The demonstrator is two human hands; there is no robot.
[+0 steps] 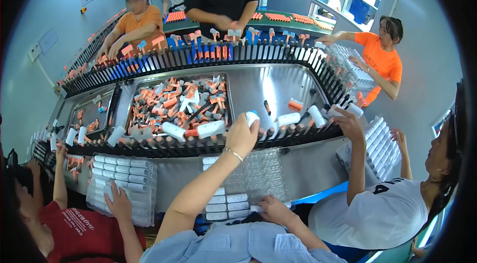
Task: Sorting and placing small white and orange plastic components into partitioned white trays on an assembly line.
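Observation:
My left hand (241, 139), with a bracelet at the wrist, reaches forward over the black pegged rail. Its fingers are closed around a white plastic casing (252, 118); a bit of blue shows at the casing's top. Close to my body, my right hand (276, 210) is closed on another white casing (257, 209), its ends showing beside the fingers. To its left, a clear blister tray holds rows of white casings (227, 207). The clear moulded tray part (258, 176) between my arms shows bare pockets. White casings (210, 129) sit on the rail's pegs left of my left hand.
Beyond the rail (164, 147), a metal tray (229, 94) holds a heap of orange, grey and white pieces (179, 101). Co-workers sit close on both sides, each with filled trays (121, 176). More people work across the line. Orange and white pieces stand on the far rail's pegs.

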